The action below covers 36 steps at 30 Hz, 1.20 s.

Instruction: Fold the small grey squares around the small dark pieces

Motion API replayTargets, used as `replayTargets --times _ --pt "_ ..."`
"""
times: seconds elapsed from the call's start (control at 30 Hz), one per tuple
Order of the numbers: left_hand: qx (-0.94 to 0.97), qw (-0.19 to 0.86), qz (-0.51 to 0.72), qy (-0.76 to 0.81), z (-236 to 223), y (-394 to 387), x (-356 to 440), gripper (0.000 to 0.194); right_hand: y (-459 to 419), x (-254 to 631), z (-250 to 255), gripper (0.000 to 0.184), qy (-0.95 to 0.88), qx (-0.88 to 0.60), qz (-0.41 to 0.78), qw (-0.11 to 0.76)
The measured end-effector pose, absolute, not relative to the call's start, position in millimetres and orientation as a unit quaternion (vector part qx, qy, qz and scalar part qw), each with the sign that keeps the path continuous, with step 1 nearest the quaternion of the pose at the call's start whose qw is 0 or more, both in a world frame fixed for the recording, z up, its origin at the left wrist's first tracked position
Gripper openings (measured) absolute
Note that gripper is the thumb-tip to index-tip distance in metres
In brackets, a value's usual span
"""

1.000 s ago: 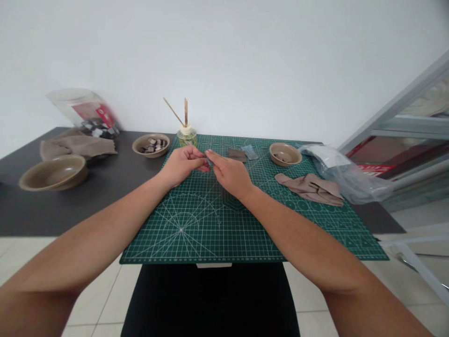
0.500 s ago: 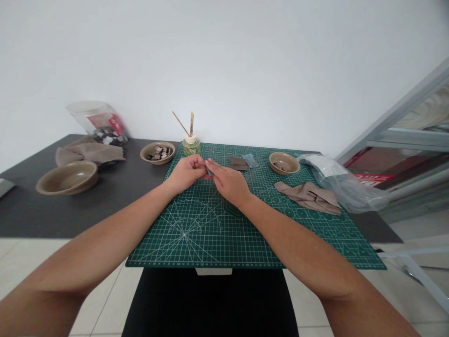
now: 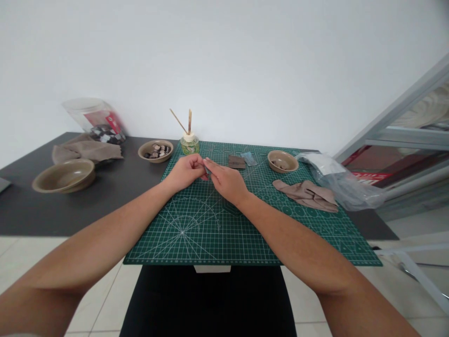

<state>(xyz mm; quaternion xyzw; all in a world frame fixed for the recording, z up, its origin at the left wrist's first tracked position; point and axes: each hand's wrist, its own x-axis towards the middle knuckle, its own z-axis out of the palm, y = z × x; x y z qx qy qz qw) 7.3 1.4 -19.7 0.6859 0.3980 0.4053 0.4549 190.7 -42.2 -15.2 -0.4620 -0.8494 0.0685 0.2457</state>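
Observation:
Over the green cutting mat (image 3: 182, 248), my left hand (image 3: 187, 172) and my right hand (image 3: 228, 183) meet fingertip to fingertip. The right fingers press a small blue-grey piece (image 3: 207, 171), mostly covered, against the left fingertips. My left hand is closed in a pinch, and whatever it grips is hidden by the fingers. Just beyond the hands, a brown square (image 3: 236, 162) and a pale blue flat piece (image 3: 249, 159) lie on the mat. To the left is a small bowl (image 3: 156, 159) of dark and light chunks; another bowl (image 3: 283, 169) with a few pieces sits to the right.
A reed diffuser (image 3: 190, 142) stands at the mat's back left. Farther left are a larger bowl (image 3: 65, 185), a brown cloth (image 3: 87, 150) and a clear jar (image 3: 93, 117) of chunks. On the right lie a folded cloth (image 3: 308, 194) and a clear plastic bag (image 3: 345, 182).
The camera view has shifted slightly. Both hands stay together, with small finger movements at the blue-grey piece. Everything on the table keeps its place.

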Motion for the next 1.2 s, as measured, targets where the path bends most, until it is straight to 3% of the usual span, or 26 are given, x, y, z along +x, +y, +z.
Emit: replayTargets --times 0.3,0.5,0.87,1.1,1.2 --pt "0.632 0.508 0.446 0.379 -19.9 2.1 11.9 0.029 -40.1 193.9 -17.7 0.052 -0.833 -0.482 0.056 0.268" --pt "0.696 0.434 0.419 0.389 -16.6 -1.5 9.8 0.013 -44.2 190.8 -13.9 0.054 -0.849 -0.46 0.053 0.255" --pt "0.632 0.497 0.468 0.367 -20.7 1.3 12.4 0.028 -40.8 193.1 -16.3 0.052 -0.843 -0.466 0.047 0.265" --pt "0.678 0.447 0.435 0.389 -20.5 1.5 9.3 0.014 -41.7 189.1 -15.5 0.053 -0.852 -0.454 0.047 0.256" --pt "0.665 0.471 0.448 0.367 -22.7 3.0 9.4 0.015 -40.8 189.6 -15.8 0.053 -0.851 -0.452 0.053 0.262"
